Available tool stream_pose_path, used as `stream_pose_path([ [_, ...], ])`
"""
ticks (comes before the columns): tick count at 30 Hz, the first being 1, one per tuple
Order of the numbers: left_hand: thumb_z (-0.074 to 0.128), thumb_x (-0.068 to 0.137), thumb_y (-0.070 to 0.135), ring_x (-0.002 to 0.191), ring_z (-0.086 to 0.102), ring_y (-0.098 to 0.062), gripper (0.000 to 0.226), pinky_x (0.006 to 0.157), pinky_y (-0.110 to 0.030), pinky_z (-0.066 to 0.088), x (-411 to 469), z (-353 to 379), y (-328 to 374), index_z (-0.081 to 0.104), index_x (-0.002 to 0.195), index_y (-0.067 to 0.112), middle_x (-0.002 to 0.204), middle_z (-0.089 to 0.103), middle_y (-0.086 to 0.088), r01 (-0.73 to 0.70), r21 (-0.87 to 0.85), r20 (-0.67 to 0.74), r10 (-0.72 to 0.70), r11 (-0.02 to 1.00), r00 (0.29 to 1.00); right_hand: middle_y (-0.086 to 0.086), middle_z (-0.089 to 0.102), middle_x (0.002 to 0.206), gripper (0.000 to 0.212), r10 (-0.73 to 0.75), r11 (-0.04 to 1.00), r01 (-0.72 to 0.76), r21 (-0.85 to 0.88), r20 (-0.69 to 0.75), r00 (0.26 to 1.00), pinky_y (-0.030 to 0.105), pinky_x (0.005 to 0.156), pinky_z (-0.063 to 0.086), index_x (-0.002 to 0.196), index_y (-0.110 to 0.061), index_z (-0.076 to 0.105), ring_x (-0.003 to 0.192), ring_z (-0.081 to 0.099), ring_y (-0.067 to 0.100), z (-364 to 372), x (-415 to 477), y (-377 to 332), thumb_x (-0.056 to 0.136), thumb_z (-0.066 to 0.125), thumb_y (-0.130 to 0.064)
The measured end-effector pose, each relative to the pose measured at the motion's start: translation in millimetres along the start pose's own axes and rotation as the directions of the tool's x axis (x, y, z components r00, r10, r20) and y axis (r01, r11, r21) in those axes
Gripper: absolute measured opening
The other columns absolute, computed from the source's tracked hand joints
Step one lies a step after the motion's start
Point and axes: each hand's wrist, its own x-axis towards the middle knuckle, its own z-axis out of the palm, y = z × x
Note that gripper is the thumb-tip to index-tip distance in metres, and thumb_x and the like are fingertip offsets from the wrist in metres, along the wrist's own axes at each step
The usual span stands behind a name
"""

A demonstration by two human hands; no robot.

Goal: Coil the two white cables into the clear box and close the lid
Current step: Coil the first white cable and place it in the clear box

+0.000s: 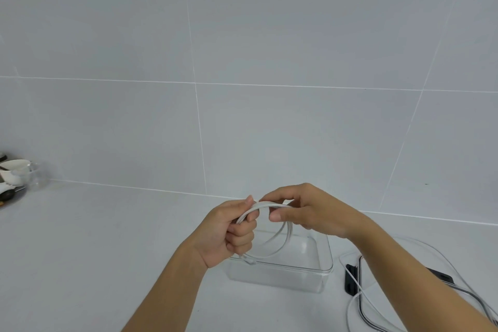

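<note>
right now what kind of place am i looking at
Probably a kitchen counter: a large-tiled grey wall meets a white worktop, and cups sit at the far left. The left hand and right hand hold a white cable above a clear box.

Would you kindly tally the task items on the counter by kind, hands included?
White cables: 2, coiled cable, loose cable
Clear box: 1
Lid: 1
Hands: 2, left hand, right hand
Total: 6
</note>
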Motion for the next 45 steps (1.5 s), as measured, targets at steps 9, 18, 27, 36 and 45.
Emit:
stream_pose_path([
  [9, 0.047, 0.089, 0.035, 0.041, 0.028, -0.007, 0.036, 0.044, -0.021, 0.034, 5.6, 0.7, -6.0, 0.066, 0.085, 0.005, 0.051, 0.032, 0.006, -0.115, -0.129, -0.071, 0.106, 0.985, 0.992, -0.011, 0.052, 0.054, 0.022, 0.024, 0.976, 0.044, 0.215, -0.303, 0.953, 0.016, 0.040, 0.025, 0.082, -0.024, 0.077, 0.041, 0.030, 0.006, 8.4, 2.9, 9.7, 0.090, 0.058, -0.014],
  [18, 0.045, 0.092, 0.038, 0.041, 0.027, -0.009, 0.039, 0.046, -0.024, 0.039, 10.2, 7.7, -6.5, 0.063, 0.089, 0.003, 0.051, 0.027, 0.006, -0.153, -0.048, -0.279, 0.133, 0.987, 0.951, -0.014, 0.037, 0.037, 0.039, 0.213, 0.861, 0.075, 0.503, -0.490, 0.845, 0.015, 0.036, 0.019, 0.054, -0.018, 0.066, 0.035, 0.020, 0.007, 27.6, 7.0, 26.3, 0.090, 0.056, -0.009],
  [27, 0.044, 0.097, 0.030, 0.038, 0.019, -0.009, 0.033, 0.038, -0.019, 0.022, 15.7, 6.4, -11.0, 0.050, 0.071, 0.011, 0.048, 0.024, 0.008, -0.047, 0.237, -0.447, 0.152, 0.970, 0.881, 0.001, 0.064, 0.067, 0.016, 0.313, 0.934, -0.204, 0.293, -0.400, 0.861, 0.017, 0.054, 0.040, 0.077, -0.009, 0.073, 0.052, 0.055, 0.009, 19.0, 5.5, 43.8, 0.087, 0.062, -0.014],
  [36, 0.044, 0.097, 0.029, 0.037, 0.019, -0.008, 0.033, 0.037, -0.019, 0.021, 27.3, -0.1, -18.3, 0.050, 0.071, 0.010, 0.047, 0.024, 0.008, -0.048, 0.241, -0.461, 0.158, 0.969, 0.873, 0.000, 0.058, 0.050, 0.010, 0.281, 0.886, -0.208, 0.415, -0.123, 0.952, 0.019, 0.044, 0.041, 0.070, -0.003, 0.072, 0.044, 0.050, 0.012, 0.5, -4.4, 47.0, 0.073, 0.075, -0.012],
  [45, 0.043, 0.097, 0.029, 0.034, 0.016, -0.005, 0.033, 0.033, -0.015, 0.018, 39.7, -0.7, -22.8, 0.047, 0.071, 0.010, 0.046, 0.023, 0.008, -0.023, -0.003, -0.389, 0.020, 1.000, 0.921, 0.006, 0.070, 0.070, 0.011, 0.257, 0.911, -0.158, 0.381, -0.223, 0.940, 0.017, 0.041, 0.038, 0.063, -0.012, 0.074, 0.046, 0.053, 0.007, 10.6, 2.7, 53.1, 0.070, 0.076, -0.004],
])
